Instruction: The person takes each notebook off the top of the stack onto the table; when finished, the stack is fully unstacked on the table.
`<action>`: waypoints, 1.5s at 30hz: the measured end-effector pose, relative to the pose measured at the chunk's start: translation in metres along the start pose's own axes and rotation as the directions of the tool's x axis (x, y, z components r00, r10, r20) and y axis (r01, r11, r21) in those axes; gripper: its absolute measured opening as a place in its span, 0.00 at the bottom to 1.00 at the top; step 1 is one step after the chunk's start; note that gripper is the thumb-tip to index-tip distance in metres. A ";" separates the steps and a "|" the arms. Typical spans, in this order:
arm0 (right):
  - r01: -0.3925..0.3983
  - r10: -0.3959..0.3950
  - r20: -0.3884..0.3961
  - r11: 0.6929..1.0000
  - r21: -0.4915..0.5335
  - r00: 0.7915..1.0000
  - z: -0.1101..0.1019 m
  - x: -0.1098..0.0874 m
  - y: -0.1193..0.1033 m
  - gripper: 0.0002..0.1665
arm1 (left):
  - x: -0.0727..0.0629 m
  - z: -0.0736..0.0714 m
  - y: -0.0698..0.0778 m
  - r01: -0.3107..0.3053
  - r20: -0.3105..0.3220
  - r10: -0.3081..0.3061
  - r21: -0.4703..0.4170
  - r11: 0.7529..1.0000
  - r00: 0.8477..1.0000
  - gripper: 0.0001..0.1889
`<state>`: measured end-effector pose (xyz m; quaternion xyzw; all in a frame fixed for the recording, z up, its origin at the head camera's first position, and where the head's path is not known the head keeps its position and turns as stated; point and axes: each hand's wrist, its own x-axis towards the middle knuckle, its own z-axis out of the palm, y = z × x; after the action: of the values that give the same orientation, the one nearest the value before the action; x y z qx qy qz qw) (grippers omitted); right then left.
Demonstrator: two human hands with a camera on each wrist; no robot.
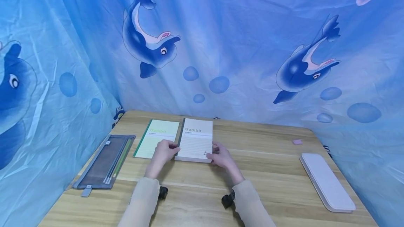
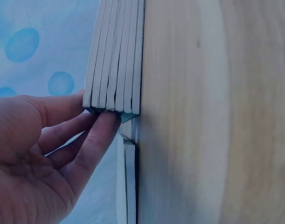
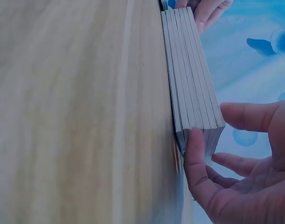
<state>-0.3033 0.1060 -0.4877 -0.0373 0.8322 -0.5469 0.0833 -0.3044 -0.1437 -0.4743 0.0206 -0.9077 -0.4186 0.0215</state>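
Observation:
A thick stack of notebooks (image 1: 197,137) with a white "Gambit" cover lies on the wooden table between both hands. My left hand (image 1: 165,151) holds its near left corner, thumb at the top cover and fingers against the dark spine side. At the near right corner, my right hand (image 1: 222,155) has its thumb on the cover and its fingers along the side edge. Several layered notebooks (image 2: 115,56) show edge-on in the left wrist view. To the left lies a thinner pile of notebooks (image 1: 157,134) with a pale green "Gambit" cover, partly behind my left hand.
A grey mesh pencil pouch (image 1: 101,160) with pencils lies along the table's left side. On the right are a white oblong case (image 1: 328,183) and a small pink-purple eraser-like block (image 1: 297,142). A blue dolphin-print curtain (image 1: 236,45) hangs behind the table (image 1: 195,199).

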 end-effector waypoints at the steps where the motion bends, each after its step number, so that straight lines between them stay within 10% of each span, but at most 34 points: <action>1: -0.003 0.003 0.002 1.000 0.001 1.000 0.000 0.000 0.000 0.43 | 0.000 0.000 0.000 0.003 0.000 -0.003 -0.002 1.000 1.000 0.12; 17: -0.029 0.030 -0.017 0.999 0.045 0.999 0.002 0.001 0.000 0.22 | 0.000 0.002 -0.001 -0.074 0.003 0.074 0.049 0.996 0.997 0.12; 45: -0.127 0.122 0.036 0.968 0.218 0.992 -0.027 -0.004 -0.002 0.19 | 0.002 0.004 -0.003 -0.079 -0.008 0.079 0.058 0.995 0.997 0.11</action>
<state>-0.3045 0.1300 -0.4748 0.0182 0.7664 -0.6288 0.1302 -0.3069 -0.1425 -0.4796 -0.0125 -0.9194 -0.3909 0.0423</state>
